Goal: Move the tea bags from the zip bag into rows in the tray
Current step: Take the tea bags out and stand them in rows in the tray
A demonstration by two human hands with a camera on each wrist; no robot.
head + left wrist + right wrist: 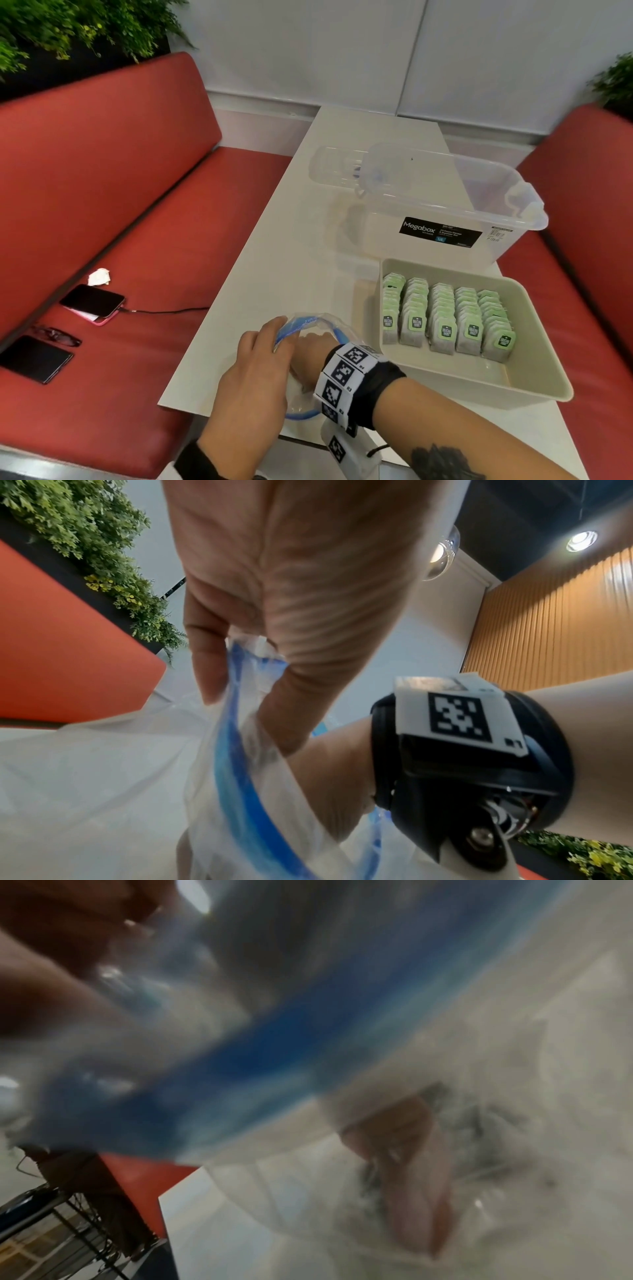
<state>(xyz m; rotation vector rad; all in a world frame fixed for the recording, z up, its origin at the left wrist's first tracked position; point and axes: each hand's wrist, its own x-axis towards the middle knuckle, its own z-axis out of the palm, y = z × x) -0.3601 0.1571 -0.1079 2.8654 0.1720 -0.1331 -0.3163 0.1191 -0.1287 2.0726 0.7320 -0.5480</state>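
Tea bags (445, 318) are already stood in five neat rows in the tray (534, 387), which sits just to the right of the hands, near the table (239, 308) edge. Nearest the camera, the zip bag (310, 322) is held at its blue-striped mouth by the left hand (255, 373), thumb & fingers pinched on the rim. The right hand (313, 346) is pushed into the opening, wrist at the mouth, fingers pointing left and away from the tray. Whether anything is gripped inside cannot be told: the right wrist view is badly blurred, and only one finger is seen thru cloudy plastic, w/ possibly some dark crumbs. No tea bag is clearly seen in the bag, so the job is judged nearly done. Any last one would have to be drawn back rightward, then set upright at a row's near end. The bag is thin, crinkly, limp film; the tray is stiff, matte, beige, w/ rounded corners. Beyond it stands a clear plastic storage box (445, 205), its lid (334, 168) laid behind.
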